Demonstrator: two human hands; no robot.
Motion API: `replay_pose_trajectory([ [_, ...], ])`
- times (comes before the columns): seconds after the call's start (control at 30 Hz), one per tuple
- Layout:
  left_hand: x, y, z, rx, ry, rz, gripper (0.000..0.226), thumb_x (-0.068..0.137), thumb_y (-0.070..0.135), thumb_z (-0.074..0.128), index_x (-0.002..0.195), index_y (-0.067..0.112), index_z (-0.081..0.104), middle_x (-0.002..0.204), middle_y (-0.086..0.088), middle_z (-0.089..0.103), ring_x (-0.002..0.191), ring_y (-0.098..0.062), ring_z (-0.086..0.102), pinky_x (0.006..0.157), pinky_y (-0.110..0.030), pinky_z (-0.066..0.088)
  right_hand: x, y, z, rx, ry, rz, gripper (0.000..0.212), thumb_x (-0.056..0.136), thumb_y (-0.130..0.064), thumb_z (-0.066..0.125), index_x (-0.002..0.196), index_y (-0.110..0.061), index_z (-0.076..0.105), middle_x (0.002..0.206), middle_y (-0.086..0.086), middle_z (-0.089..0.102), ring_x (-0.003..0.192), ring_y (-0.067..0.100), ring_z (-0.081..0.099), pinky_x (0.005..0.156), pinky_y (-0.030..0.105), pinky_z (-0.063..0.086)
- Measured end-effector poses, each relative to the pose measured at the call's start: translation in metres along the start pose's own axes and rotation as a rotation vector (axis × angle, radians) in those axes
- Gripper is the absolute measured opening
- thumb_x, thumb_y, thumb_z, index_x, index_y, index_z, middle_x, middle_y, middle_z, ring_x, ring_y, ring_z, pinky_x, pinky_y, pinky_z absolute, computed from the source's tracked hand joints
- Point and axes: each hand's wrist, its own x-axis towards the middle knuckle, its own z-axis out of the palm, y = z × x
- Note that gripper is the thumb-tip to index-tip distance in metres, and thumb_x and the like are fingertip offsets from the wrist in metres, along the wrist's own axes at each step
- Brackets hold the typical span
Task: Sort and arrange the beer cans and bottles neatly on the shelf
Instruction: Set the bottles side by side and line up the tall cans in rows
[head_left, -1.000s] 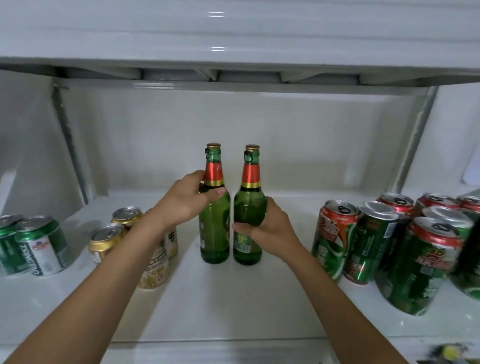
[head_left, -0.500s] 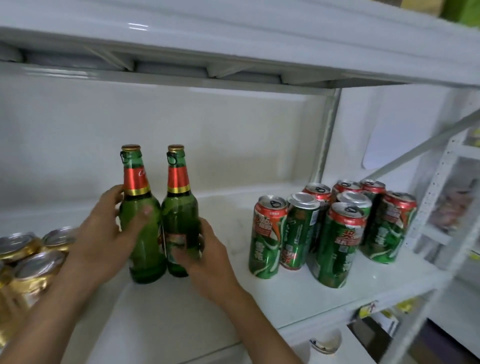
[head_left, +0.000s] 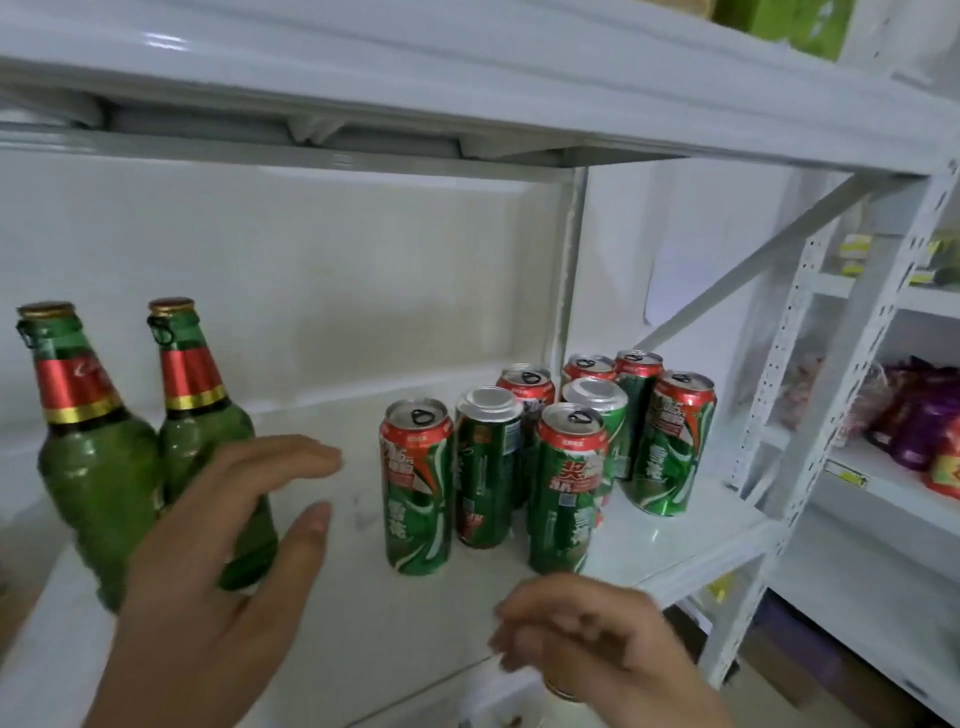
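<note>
Two green glass beer bottles with red neck foil stand side by side at the left of the white shelf (head_left: 363, 613): the left bottle (head_left: 88, 467) and the right bottle (head_left: 202, 431). My left hand (head_left: 218, 582) hovers in front of the right bottle, fingers spread, holding nothing. My right hand (head_left: 592, 644) is lower, near the shelf's front edge, fingers loosely apart and blurred, with nothing in it. Several tall green-and-red beer cans (head_left: 561, 467) stand clustered at the right end; the nearest left one (head_left: 415, 488) is closest to my left fingertips.
The upper shelf board (head_left: 467, 88) hangs low overhead. A white upright post (head_left: 566, 270) stands behind the cans. To the right, a second white rack (head_left: 841, 364) holds purple and red snack packets (head_left: 919, 421). The back wall is white.
Both hands have let go of the two bottles and opened. The view has swung right, so the bottles sit at the far left and the can cluster is central.
</note>
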Motion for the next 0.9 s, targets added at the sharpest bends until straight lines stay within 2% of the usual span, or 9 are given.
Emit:
replay_pose_trajectory([
  [0.1, 0.008, 0.019, 0.033, 0.022, -0.089, 0.113, 0.031, 0.093, 0.03, 0.059, 0.123, 0.036, 0.062, 0.126, 0.023, 0.062, 0.123, 0.001, 0.058, 0.106, -0.014, 0.041, -0.002, -0.011, -0.061, -0.006, 0.271, -0.177, 0.016, 0.078, -0.01, 0.072, 0.081, -0.023, 0.081, 0.083, 0.012, 0.078, 0.076, 0.02, 0.074, 0.071, 0.021, 0.056],
  [0.17, 0.026, 0.025, 0.048, 0.089, -0.206, 0.089, 0.034, 0.094, 0.035, 0.059, 0.128, 0.036, 0.063, 0.128, 0.019, 0.062, 0.124, -0.005, 0.059, 0.108, -0.026, 0.045, 0.011, -0.019, -0.097, -0.15, 0.322, -0.339, 0.022, 0.081, -0.008, 0.072, 0.083, -0.029, 0.079, 0.088, 0.001, 0.078, 0.079, 0.014, 0.072, 0.073, 0.019, 0.056],
  [0.27, 0.053, 0.038, 0.07, 0.325, -0.393, 0.049, 0.046, 0.095, 0.046, 0.062, 0.139, 0.036, 0.057, 0.134, 0.017, 0.058, 0.125, -0.01, 0.056, 0.109, -0.042, 0.046, 0.047, -0.03, -0.143, -0.604, 0.363, -0.532, 0.036, 0.086, -0.002, 0.072, 0.1, -0.035, 0.074, 0.102, -0.023, 0.072, 0.096, 0.001, 0.067, 0.085, 0.017, 0.052],
  [0.37, 0.082, 0.049, 0.092, 0.585, -0.599, -0.01, 0.068, 0.093, 0.052, 0.066, 0.154, 0.038, 0.039, 0.152, 0.011, 0.048, 0.142, -0.014, 0.041, 0.122, -0.044, 0.029, 0.087, -0.038, -0.163, -0.978, 0.163, -0.583, 0.048, 0.087, -0.012, 0.069, 0.132, -0.027, 0.063, 0.138, -0.015, 0.058, 0.13, 0.008, 0.047, 0.113, 0.031, 0.036],
  [0.43, 0.092, 0.052, 0.104, 0.698, -0.728, -0.072, 0.082, 0.091, 0.058, 0.066, 0.16, 0.041, 0.025, 0.16, 0.008, 0.039, 0.15, -0.016, 0.033, 0.127, -0.049, 0.017, 0.108, -0.039, -0.163, -1.188, 0.006, -0.575, 0.063, 0.09, -0.021, 0.066, 0.15, -0.023, 0.047, 0.159, -0.006, 0.039, 0.146, 0.015, 0.029, 0.12, 0.032, 0.021],
  [0.5, 0.098, 0.052, 0.112, 0.756, -0.812, -0.12, 0.089, 0.089, 0.061, 0.068, 0.16, 0.043, 0.019, 0.164, 0.005, 0.036, 0.153, -0.019, 0.029, 0.127, -0.053, 0.007, 0.124, -0.038, -0.162, -1.333, -0.11, -0.561, 0.075, 0.091, -0.03, 0.062, 0.158, -0.025, 0.03, 0.166, -0.005, 0.027, 0.152, 0.018, 0.021, 0.124, 0.038, 0.018],
  [0.57, 0.104, 0.051, 0.117, 0.782, -0.854, -0.141, 0.091, 0.086, 0.062, 0.071, 0.16, 0.043, 0.02, 0.163, 0.004, 0.039, 0.153, -0.021, 0.031, 0.126, -0.057, 0.003, 0.132, -0.035, -0.162, -1.367, -0.187, -0.536, 0.082, 0.089, -0.032, 0.063, 0.16, -0.025, 0.023, 0.166, -0.004, 0.027, 0.151, 0.019, 0.023, 0.125, 0.039, 0.018],
  [0.73, 0.11, 0.053, 0.121, 0.803, -0.805, -0.11, 0.082, 0.084, 0.055, 0.077, 0.152, 0.043, 0.033, 0.141, 0.003, 0.058, 0.141, -0.022, 0.046, 0.125, -0.06, -0.001, 0.137, -0.036, -0.165, -1.319, -0.259, -0.545, 0.086, 0.079, -0.024, 0.075, 0.154, -0.03, 0.033, 0.154, -0.008, 0.045, 0.138, 0.015, 0.04, 0.117, 0.035, 0.033],
  [0.9, 0.117, 0.059, 0.114, 0.836, -0.859, -0.069, 0.07, 0.076, 0.054, 0.082, 0.127, 0.042, 0.036, 0.109, 0.004, 0.056, 0.117, -0.023, 0.054, 0.125, -0.06, -0.007, 0.13, -0.052, -0.172, -1.435, -0.315, -0.499, 0.08, 0.074, -0.026, 0.082, 0.144, -0.032, 0.043, 0.127, -0.01, 0.042, 0.114, 0.013, 0.037, 0.09, 0.027, 0.039],
])
